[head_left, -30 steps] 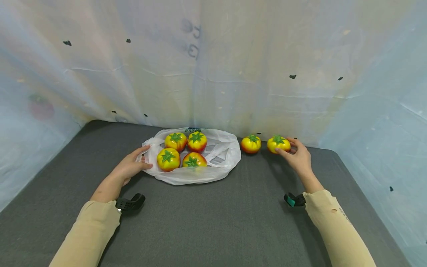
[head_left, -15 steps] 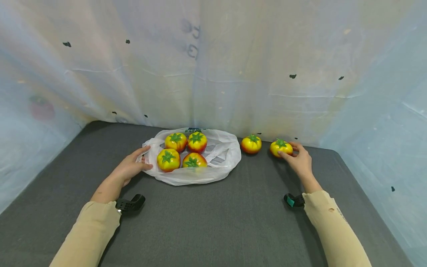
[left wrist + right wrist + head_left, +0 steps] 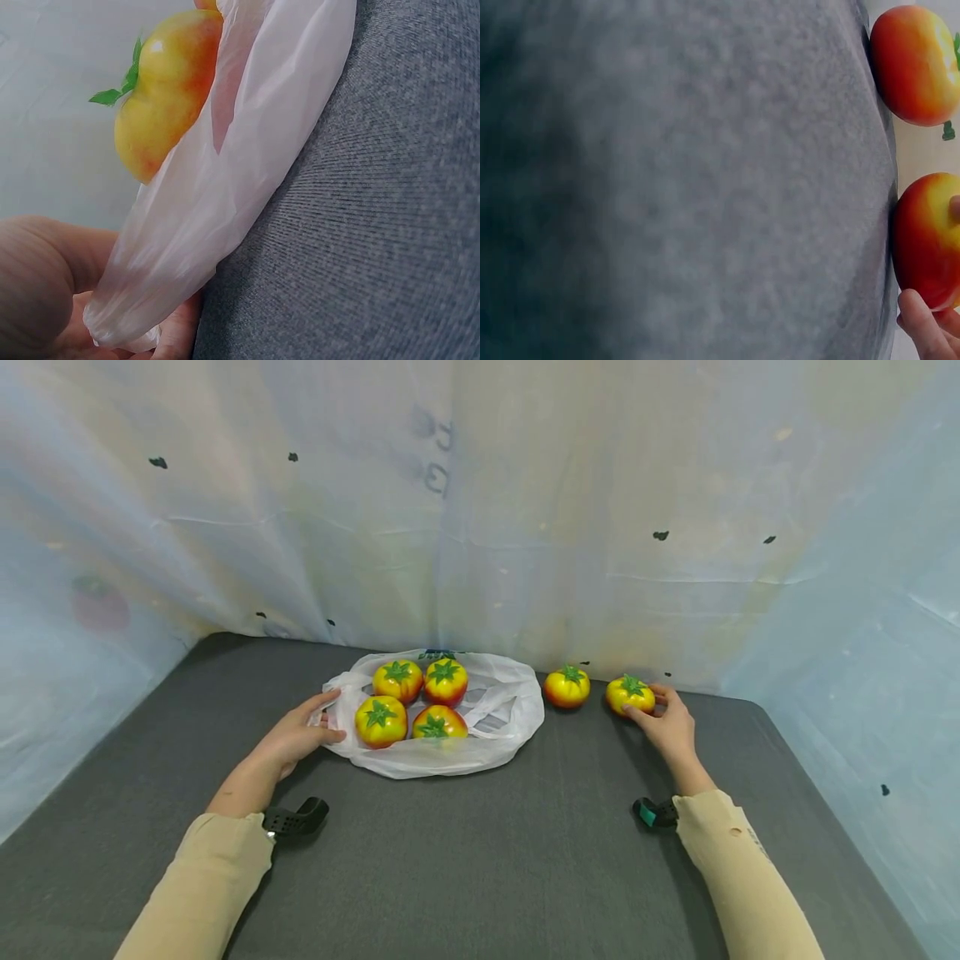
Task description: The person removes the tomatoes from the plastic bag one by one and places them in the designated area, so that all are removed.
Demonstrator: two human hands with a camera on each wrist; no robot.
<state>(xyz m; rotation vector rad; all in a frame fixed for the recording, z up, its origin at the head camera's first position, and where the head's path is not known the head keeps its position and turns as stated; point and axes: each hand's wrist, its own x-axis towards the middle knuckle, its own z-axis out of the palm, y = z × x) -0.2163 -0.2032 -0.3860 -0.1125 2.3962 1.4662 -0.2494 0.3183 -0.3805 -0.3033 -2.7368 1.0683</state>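
Note:
A white plastic bag [image 3: 517, 735] lies spread open on the table, with several yellow-red tomatoes with green leafy tops, such as this front-left tomato [image 3: 381, 722], inside it. My left hand [image 3: 292, 737] pinches the bag's left edge; the left wrist view shows the gathered plastic [image 3: 142, 292] between thumb and fingers. To the bag's right stands a single tomato [image 3: 567, 687]. Farther right, my right hand [image 3: 671, 727] grips another tomato [image 3: 628, 695] from its right side. In the right wrist view this held tomato [image 3: 926, 247] sits on the table surface, thumb and a fingertip against it.
Dark grey cloth covers the table [image 3: 465, 860]. A pale plastic sheet [image 3: 525, 510] hangs as a wall close behind the tomatoes and bag. More sheeting [image 3: 862, 677] rises along the right side. Each wrist carries a black strap [image 3: 296, 818].
The right hand has lowered its tomato slightly toward the table, a little to the right and nearer to me. The left hand and the bag have stayed in place.

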